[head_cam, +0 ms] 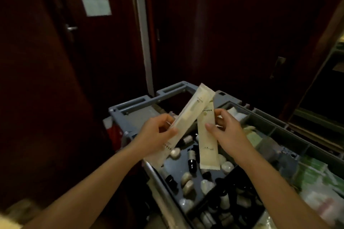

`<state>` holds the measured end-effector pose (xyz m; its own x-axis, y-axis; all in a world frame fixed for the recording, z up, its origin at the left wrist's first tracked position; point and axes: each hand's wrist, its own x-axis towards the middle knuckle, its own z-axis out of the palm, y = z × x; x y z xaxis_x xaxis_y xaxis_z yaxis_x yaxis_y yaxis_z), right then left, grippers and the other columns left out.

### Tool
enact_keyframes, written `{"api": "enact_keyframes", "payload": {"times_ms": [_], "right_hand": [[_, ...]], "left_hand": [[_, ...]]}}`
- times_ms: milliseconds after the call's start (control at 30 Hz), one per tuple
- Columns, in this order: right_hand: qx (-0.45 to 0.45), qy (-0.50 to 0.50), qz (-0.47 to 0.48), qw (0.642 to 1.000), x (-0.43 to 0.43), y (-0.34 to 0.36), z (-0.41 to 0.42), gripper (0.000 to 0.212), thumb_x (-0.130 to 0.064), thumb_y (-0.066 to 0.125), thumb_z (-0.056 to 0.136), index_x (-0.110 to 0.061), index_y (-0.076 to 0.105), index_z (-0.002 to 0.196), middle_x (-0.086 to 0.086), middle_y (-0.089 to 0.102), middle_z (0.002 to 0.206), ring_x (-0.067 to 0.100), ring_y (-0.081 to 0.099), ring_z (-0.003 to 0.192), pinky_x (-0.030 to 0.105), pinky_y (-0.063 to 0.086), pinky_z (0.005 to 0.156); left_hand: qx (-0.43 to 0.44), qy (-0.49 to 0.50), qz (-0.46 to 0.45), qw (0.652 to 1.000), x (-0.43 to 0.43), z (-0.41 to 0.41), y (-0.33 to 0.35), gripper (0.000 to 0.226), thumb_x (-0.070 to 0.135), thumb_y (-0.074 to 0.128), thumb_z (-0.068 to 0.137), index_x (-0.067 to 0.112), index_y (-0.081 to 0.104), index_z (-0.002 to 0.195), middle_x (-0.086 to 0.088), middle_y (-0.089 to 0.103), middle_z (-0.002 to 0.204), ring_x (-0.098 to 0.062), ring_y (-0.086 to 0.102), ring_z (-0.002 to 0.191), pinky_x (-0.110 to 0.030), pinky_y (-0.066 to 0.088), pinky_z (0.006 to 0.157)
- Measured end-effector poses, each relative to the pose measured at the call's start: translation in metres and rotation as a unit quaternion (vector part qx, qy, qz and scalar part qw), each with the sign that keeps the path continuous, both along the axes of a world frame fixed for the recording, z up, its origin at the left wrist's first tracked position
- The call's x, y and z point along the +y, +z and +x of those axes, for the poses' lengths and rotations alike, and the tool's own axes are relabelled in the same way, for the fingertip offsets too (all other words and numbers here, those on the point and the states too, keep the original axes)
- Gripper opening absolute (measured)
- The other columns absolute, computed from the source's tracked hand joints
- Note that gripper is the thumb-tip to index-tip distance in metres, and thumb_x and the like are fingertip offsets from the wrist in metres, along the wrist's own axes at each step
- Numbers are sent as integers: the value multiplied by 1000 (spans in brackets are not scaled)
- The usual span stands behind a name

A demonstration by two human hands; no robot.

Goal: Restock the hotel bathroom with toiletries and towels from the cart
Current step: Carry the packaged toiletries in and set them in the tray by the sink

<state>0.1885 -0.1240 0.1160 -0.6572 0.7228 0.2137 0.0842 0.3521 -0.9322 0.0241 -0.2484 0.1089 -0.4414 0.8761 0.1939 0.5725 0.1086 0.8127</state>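
Two bare forearms are seen reaching in from the bottom edge, with both hands held over a grey cart. Right underneath the hands, a dark tray compartment is filled with a loose jumble: small black-capped bottles and pale wrapped soaps are scattered all through it. Off to the right of the right hand, greenish and white packs are stacked in the neighbouring compartments. They're pretty blurry tbh, so what they are can't be told.

Just above the tray, a long cream sachet is pinched by the left hand, thumb on the front and fingers curled behind its lower half. It's tilted so the top end leans over toward the right hand. A second cream sachet is gripped by the right hand the same way and is held nearly upright. The two are crossed near their top ends, with the left one in front. Whether they're actually touching can't be made out. Some print is on both, but it can't be read.

Beyond the hands, the cart's slotted handle bar is seen. Further past the left hand, a dark red door is shown, fitted with a metal lever handle, and a pale sheet of paper is stuck above that.
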Motion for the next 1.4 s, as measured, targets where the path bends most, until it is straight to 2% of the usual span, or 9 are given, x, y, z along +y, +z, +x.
{"api": "enact_keyframes", "payload": {"times_ms": [100, 200, 467, 533, 600, 867, 1000, 1200, 1400], "right_hand": [[7, 87, -11, 996, -33, 5, -12, 22, -13, 58, 91, -33, 51, 95, -9, 65, 97, -7, 63, 81, 15, 54, 64], [6, 167, -22, 986, -67, 8, -28, 23, -13, 58, 90, -33, 51, 98, -6, 67, 101, 2, 66, 88, 26, 58, 74], [0, 342, -33, 939, -171, 17, -77, 27, -13, 59, 89, -37, 50, 100, -9, 67, 99, -1, 66, 89, 23, 55, 73], [-9, 378, -30, 925, -200, 17, -88, 26, -13, 59, 89, -35, 51, 99, -10, 67, 99, -3, 65, 87, 18, 54, 67], [-16, 411, -22, 911, -230, 17, -99, 25, -13, 59, 89, -34, 51, 100, -11, 65, 101, -4, 64, 88, 13, 53, 65], [-34, 532, -26, 845, -371, 25, -140, 20, -15, 58, 90, -26, 53, 106, -5, 65, 104, 10, 65, 94, 27, 57, 74], [-41, 585, -33, 810, -461, 25, -161, 16, -13, 57, 91, -22, 54, 104, -2, 68, 103, 13, 65, 94, 26, 54, 71], [-46, 654, -36, 755, -607, 24, -173, 13, -12, 56, 91, -21, 53, 100, -1, 68, 100, 11, 66, 87, 19, 52, 62], [-58, 707, -50, 703, -733, 19, -172, 14, -13, 55, 91, -22, 53, 102, -1, 66, 105, 13, 64, 96, 32, 56, 77]], "left_hand": [[9, 34, -19, 999, -52, 1, 2, 8, 26, 62, 88, 32, 59, 93, 11, 63, 85, 3, 62, 75, -16, 50, 62], [16, 58, -11, 998, -107, 4, 0, 8, 22, 62, 88, 28, 62, 92, 9, 63, 86, -6, 64, 81, -29, 55, 74], [58, 220, 8, 974, -259, 11, 2, 12, 22, 64, 87, 32, 58, 85, 14, 62, 77, -5, 60, 73, -23, 50, 63], [63, 253, 13, 965, -297, 14, 3, 5, 32, 63, 84, 29, 60, 86, 15, 61, 78, -7, 59, 73, -24, 50, 60], [64, 283, 19, 957, -334, 17, 3, 19, 41, 59, 79, 25, 61, 88, 13, 61, 81, -9, 59, 73, -25, 50, 60], [91, 432, 3, 897, -481, 34, 4, 19, 37, 60, 79, 20, 59, 87, 10, 58, 79, -1, 56, 73, -12, 45, 62], [94, 501, -22, 860, -568, 46, 3, 8, 18, 65, 86, 18, 61, 92, 8, 61, 83, -4, 58, 76, -17, 47, 66], [67, 576, -26, 814, -695, 69, -1, 10, 20, 63, 86, 27, 58, 93, 11, 59, 87, -1, 57, 79, -17, 48, 69], [50, 644, -10, 763, -797, 100, -3, 11, 17, 62, 87, 25, 56, 91, 4, 60, 90, -9, 59, 82, -24, 53, 73]]}}
